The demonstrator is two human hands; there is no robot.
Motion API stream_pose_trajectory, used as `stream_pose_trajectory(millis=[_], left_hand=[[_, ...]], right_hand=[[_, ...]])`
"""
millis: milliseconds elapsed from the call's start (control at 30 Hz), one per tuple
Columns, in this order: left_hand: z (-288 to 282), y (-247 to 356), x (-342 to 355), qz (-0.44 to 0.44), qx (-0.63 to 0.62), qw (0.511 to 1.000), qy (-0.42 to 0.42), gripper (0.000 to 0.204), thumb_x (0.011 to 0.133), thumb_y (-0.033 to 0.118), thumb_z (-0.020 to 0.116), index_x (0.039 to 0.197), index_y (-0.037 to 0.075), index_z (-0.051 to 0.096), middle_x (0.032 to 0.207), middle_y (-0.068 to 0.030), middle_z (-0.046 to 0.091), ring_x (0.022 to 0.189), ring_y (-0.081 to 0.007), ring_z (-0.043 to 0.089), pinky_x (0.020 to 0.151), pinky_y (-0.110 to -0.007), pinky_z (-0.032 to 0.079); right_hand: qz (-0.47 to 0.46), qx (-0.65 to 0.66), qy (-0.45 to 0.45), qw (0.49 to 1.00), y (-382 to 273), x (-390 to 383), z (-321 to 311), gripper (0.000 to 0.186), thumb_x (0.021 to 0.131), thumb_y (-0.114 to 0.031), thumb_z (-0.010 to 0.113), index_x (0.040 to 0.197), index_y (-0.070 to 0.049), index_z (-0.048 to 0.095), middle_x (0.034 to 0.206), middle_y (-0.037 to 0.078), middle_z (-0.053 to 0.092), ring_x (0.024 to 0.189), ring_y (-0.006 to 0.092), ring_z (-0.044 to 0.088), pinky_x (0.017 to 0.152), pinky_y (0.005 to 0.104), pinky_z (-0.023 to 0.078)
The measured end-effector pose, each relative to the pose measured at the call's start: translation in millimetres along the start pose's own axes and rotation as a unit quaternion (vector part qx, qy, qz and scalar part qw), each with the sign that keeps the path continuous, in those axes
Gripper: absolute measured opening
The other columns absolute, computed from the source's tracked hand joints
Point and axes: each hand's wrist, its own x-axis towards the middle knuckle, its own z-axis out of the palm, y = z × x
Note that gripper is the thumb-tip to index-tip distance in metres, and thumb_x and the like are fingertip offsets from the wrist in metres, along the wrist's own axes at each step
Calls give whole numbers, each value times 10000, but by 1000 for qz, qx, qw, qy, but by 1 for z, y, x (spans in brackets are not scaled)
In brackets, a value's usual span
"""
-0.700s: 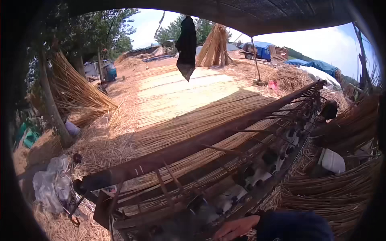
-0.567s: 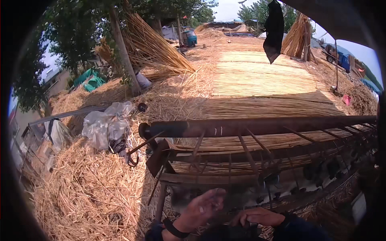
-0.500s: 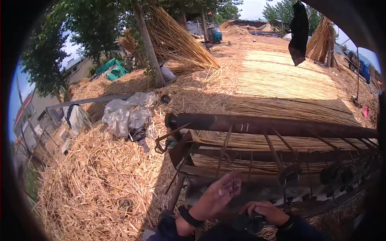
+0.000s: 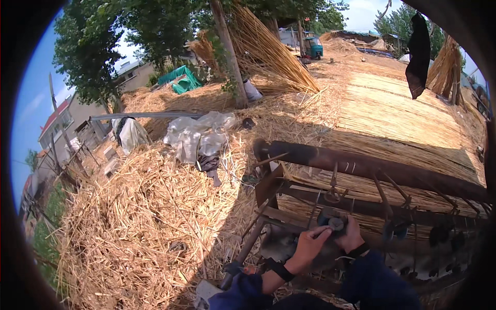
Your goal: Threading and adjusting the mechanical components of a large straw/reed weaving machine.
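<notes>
My right hand (image 4: 352, 235) is closed around the side of a dark, round spool-like piece (image 4: 336, 223) with a paler centre. From the left, the fingertips of my left hand (image 4: 309, 245) pinch its near edge, so both hands meet at it. They are just below a metal hook (image 4: 332, 194) hanging from a long, dark, rusty pipe (image 4: 310, 154). Similar dark round pieces (image 4: 397, 229) hang along the frame to the right. Behind the pipe, a mat of straw-coloured stalks (image 4: 398, 106) stretches away over the ground. Any cord between my fingers is too fine to make out.
Loose straw (image 4: 139, 232) is heaped to the left. A grey plastic sheet (image 4: 199, 135) lies beyond it. Stalk bundles (image 4: 274, 49) lean by a tree trunk (image 4: 229, 57). Dark cloth (image 4: 418, 57) hangs at upper right, and a teal three-wheeled vehicle (image 4: 313, 47) stands far back.
My view has swung left. My left hand, raised apart before, has come down to the spool-like piece. My right hand has lifted the piece from near my body up toward the frame.
</notes>
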Motion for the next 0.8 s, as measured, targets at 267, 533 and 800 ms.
stream_pose_trajectory(millis=[267, 533, 800], left_hand=[[-9, -16, 3, -253, -329, 908, 52, 117, 873, 181, 540, 864, 70, 579, 641, 39, 408, 552, -77, 391, 510, -226, 349], [9, 69, -36, -213, -332, 915, -84, 185, 870, 121, 555, 1008, -3, 559, 748, 10, 493, 663, -90, 457, 615, -231, 398], [23, 0, 78, -274, -385, 872, -125, 182, 871, 123, 542, 1022, 24, 562, 825, -25, 582, 711, -138, 550, 703, -274, 481]], right_hand=[[296, 740, 74, 600, -16, -18, -10, 424, 894, -359, 394, 1059, -5, 560, 1038, 155, 604, 949, 320, 575, 836, 473, 465], [281, 599, -103, 743, -39, -88, -44, 299, 849, -265, 493, 937, 13, 561, 932, 114, 579, 882, 256, 570, 829, 372, 462], [299, 410, -215, 834, -46, -158, -105, 204, 832, -167, 574, 903, 23, 566, 1031, 128, 570, 974, 196, 528, 882, 313, 381]])
